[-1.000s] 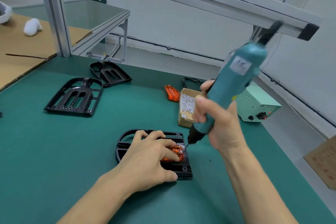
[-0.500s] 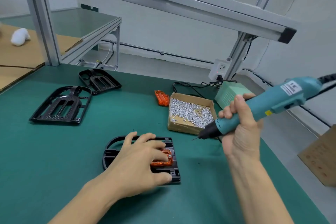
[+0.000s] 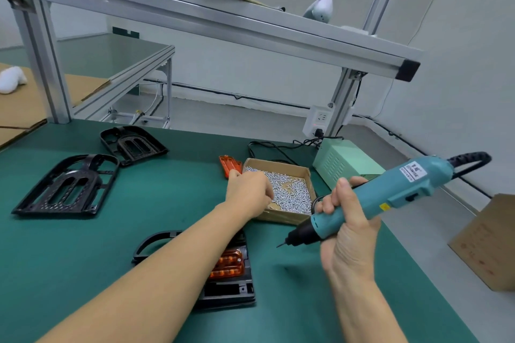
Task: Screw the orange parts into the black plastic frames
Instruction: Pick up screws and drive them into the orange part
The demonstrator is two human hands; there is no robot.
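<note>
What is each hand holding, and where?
The right hand grips the teal electric screwdriver round its lower body. The left hand reaches into the screw box; any hold is hidden.

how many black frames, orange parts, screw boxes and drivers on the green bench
black frames: 3
orange parts: 2
screw box: 1
driver: 1
total: 7
</note>
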